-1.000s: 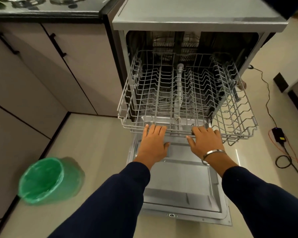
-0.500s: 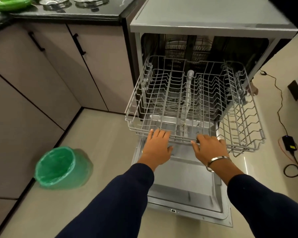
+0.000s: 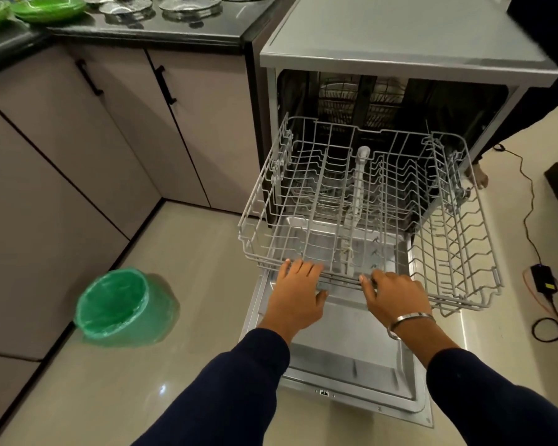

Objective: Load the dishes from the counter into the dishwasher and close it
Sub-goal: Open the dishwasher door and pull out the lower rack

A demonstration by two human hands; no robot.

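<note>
Here, the floor (image 3: 187, 239) is pale glossy tile; beige cabinets (image 3: 116, 130) run left of the dishwasher (image 3: 409, 43). A dark worktop (image 3: 174, 30) adjoins the dishwasher's top-left corner and carries green plates (image 3: 47, 8) and steel dishes (image 3: 190, 4). Dishwasher door (image 3: 351, 346) lies flat, opening toward the viewer. Wire rack (image 3: 361, 201) is pulled out over the door, long axis approx. left-right, front edge toward the viewer. Left hand (image 3: 298, 299) and right hand (image 3: 395, 296) both grip the rack's front rail, fingers curled over it. Green bin (image 3: 123, 305) stands on the floor, left of the door.
</note>
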